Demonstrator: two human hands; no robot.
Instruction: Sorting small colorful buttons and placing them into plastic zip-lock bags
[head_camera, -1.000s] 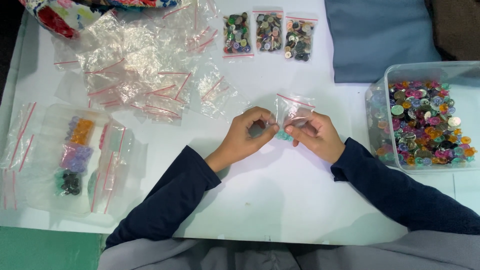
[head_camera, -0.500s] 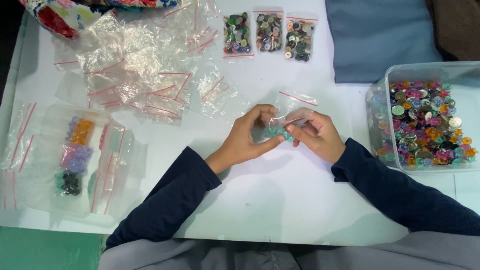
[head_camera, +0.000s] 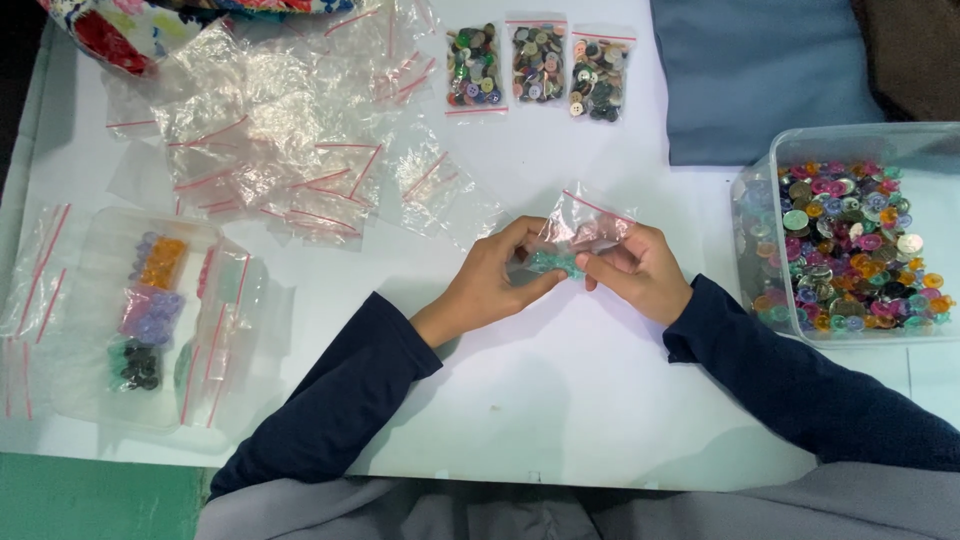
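Both hands meet at the middle of the white table on a small clear zip bag with a red seal strip. Teal buttons sit in its lower end. My left hand pinches the bag's left side by the teal buttons. My right hand grips the right side, fingers curled over the plastic. Dark blue sleeves cover both forearms.
A clear tub of mixed coloured buttons stands at the right. Three filled button bags lie at the top. A heap of empty zip bags spreads upper left. A clear tray with sorted buttons sits at the left. Blue cloth lies upper right.
The hands have shifted slightly while working the bag; the teal buttons now show more plainly between the fingers and the bag stands a little higher.
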